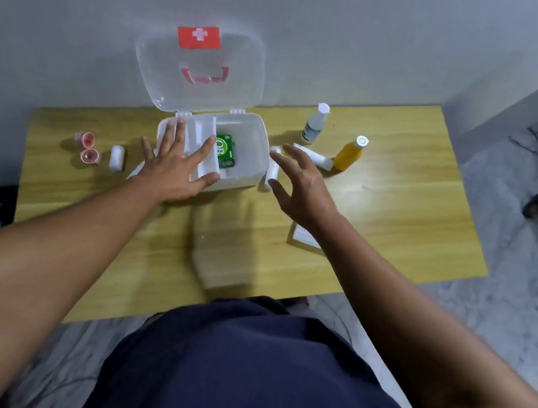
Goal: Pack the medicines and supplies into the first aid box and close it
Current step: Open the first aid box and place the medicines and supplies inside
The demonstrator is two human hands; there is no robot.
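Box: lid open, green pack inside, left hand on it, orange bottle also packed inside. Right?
Not quite. The head view shows the orange bottle standing on the table, right of the box, not inside. The rest holds: lid open, green pack inside, left hand on the box.

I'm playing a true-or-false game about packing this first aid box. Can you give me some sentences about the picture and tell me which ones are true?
1. The first aid box has its lid open. True.
2. A green packet lies inside the box. True.
3. The yellow bottle is already in the box. False: it stands on the table, right of the box.
4. The right hand is holding the white bottle. False: that hand is open and empty, and the bottle stands apart from it.
5. The left hand rests on the box's white tray. True.
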